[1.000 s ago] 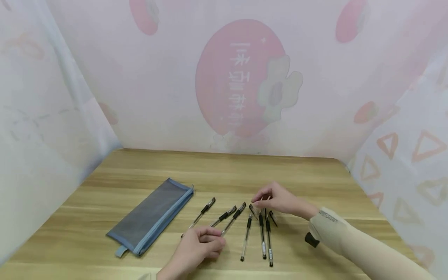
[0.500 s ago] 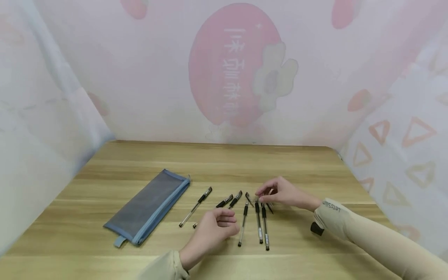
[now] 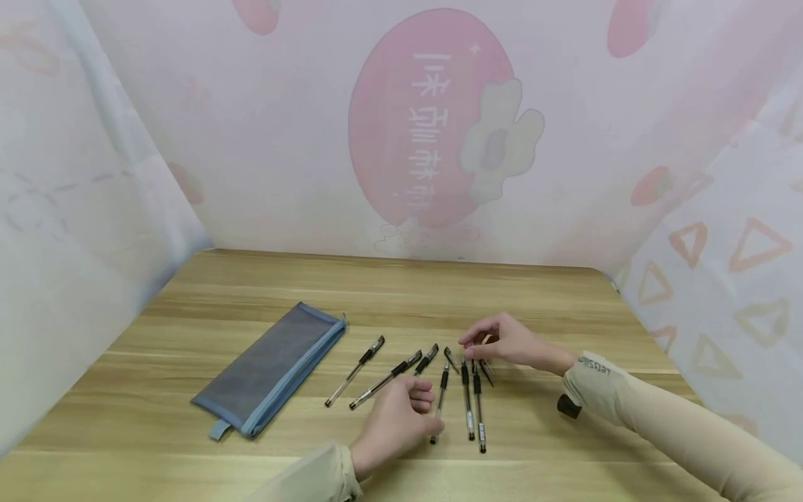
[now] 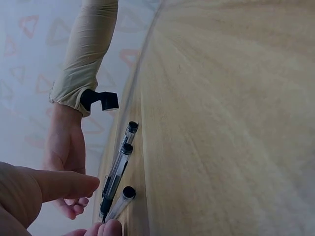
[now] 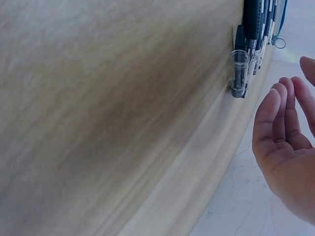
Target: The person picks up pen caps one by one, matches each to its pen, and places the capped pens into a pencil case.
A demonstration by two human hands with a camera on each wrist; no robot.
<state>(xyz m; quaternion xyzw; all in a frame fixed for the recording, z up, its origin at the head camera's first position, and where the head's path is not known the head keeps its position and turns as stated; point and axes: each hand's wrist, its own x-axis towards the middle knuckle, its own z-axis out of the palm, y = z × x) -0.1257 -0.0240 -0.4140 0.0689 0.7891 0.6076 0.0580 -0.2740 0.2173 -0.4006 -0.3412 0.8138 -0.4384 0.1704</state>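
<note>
Several black gel pens lie fanned out on the wooden table, among them a left pen (image 3: 354, 371), a middle pen (image 3: 444, 380) and a right pen (image 3: 479, 404). My left hand (image 3: 396, 422) hovers low over the middle of the row, thumb and fingers apart. It covers part of one pen and overlaps the middle pen; whether it touches is unclear. In the left wrist view, pen ends (image 4: 127, 150) show beyond the thumb. My right hand (image 3: 505, 341) is over the far ends of the right pens, fingers loosely bent. The right wrist view shows it apart from a clear cap (image 5: 239, 73).
A grey mesh pencil pouch (image 3: 270, 366) with blue edging and a zip lies left of the pens. Short dark clip-like pieces (image 3: 486, 373) lie by the far pen ends. A printed cloth (image 3: 301, 174) hangs behind the wooden table (image 3: 401, 293).
My left hand has moved right from the left pens toward the middle pen, uncovering the second pen. My right hand stays near the far pen ends, slightly farther right. The head view has shifted.
</note>
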